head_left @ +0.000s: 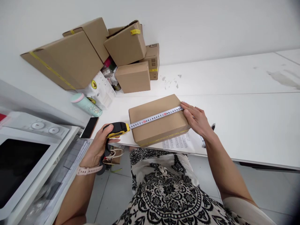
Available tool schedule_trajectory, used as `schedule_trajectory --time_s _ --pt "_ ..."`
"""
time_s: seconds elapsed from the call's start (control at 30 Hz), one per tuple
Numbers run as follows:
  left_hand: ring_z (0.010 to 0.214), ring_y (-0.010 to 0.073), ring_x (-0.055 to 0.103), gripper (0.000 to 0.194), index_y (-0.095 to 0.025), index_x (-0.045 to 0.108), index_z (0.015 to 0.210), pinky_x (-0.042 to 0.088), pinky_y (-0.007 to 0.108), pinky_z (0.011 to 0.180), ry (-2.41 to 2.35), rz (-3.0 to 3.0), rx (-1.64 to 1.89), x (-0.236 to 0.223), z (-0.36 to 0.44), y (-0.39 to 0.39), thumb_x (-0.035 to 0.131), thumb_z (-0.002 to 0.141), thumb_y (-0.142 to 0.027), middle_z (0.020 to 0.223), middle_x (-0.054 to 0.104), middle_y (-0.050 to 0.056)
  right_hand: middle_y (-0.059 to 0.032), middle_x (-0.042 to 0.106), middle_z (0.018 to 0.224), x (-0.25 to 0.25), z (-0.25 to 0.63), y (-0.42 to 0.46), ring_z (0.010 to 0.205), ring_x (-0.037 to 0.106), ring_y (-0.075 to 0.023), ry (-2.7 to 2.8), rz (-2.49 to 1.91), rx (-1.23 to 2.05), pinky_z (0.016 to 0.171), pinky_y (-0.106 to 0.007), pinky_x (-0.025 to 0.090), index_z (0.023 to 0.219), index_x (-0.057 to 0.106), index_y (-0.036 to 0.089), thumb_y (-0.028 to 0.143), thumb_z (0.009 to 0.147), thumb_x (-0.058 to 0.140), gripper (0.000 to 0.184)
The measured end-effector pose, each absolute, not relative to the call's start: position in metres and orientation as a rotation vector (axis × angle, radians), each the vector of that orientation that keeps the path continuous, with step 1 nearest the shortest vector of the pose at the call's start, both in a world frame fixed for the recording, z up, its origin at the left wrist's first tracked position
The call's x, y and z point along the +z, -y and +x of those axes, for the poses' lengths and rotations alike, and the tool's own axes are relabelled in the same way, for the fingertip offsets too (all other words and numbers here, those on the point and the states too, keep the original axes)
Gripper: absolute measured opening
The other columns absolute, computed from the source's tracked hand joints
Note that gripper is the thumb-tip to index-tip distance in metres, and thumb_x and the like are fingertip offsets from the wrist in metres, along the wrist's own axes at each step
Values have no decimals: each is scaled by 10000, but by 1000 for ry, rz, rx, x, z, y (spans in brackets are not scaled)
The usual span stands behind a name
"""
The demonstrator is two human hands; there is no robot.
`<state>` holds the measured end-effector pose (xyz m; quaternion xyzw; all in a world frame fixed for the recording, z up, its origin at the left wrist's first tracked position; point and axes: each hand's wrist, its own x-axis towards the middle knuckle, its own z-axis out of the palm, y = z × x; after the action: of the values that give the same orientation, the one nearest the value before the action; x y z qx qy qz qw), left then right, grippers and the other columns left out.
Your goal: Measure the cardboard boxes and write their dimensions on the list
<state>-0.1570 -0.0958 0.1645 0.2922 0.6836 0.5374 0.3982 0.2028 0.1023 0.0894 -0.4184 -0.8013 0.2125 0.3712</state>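
A closed cardboard box (pixel 150 114) lies near the front edge of the white table. Just left of it, my left hand (pixel 103 139) is wrapped round the black and yellow case of a tape measure (pixel 118 129). The white blade runs across the box's top from left to right, its numbers upside down to me. At the right end, my right hand (pixel 195 118) presses the blade's tip against the box edge with its fingers together; the tip itself is hidden. Partly under the box lies a sheet of paper (pixel 177 141) with handwritten lines.
Several cardboard boxes (pixel 133 78) are stacked at the back left. A mint green bottle (pixel 86 104) and a phone (pixel 90 127) lie on the table's left side. A microwave (pixel 25 156) stands far left. Beside my right wrist is a pen (pixel 213 126).
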Motion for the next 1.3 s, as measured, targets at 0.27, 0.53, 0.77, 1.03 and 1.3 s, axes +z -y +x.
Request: schedule_trajectory --time_s 0.27,0.53,0.77,1.03,1.3 --pt "798 251 728 618 -158 732 992 649 347 609 -1767 708 1361 167 -157 90 852 628 -644 908 763 69 -3 590 1510 91 202 -101 1432 521 -278 2060 -1078 542 1181 -586 381 1425 605 383 545 1061 311 495" --pt "821 261 746 594 -166 755 1015 644 342 631 -1753 728 1344 164 -159 92 832 665 -640 949 789 73 -5 576 1523 91 202 -100 1446 505 -280 2045 -1109 572 1196 -604 334 1422 607 380 551 1053 308 504" --pt "897 285 760 528 -154 765 978 655 355 699 -1729 696 1382 166 -156 91 852 671 -574 955 805 87 -30 541 1561 94 200 -96 1457 486 -296 2053 -1131 482 1185 -608 334 1475 547 378 544 1055 297 516" --pt "1126 353 716 592 -259 685 1241 652 478 842 -1435 427 1597 170 -142 114 731 795 -646 1215 761 105 -14 515 1577 106 196 -50 1489 396 -371 2310 -845 138 1225 -636 247 1505 469 418 654 848 688 731" --pt "1277 416 627 617 -367 651 1324 503 642 1049 -1066 389 1424 147 -108 145 659 821 -724 1322 721 82 -131 735 1195 85 137 -37 1038 630 -303 2348 -836 -169 902 -469 475 1270 665 241 342 985 604 308"
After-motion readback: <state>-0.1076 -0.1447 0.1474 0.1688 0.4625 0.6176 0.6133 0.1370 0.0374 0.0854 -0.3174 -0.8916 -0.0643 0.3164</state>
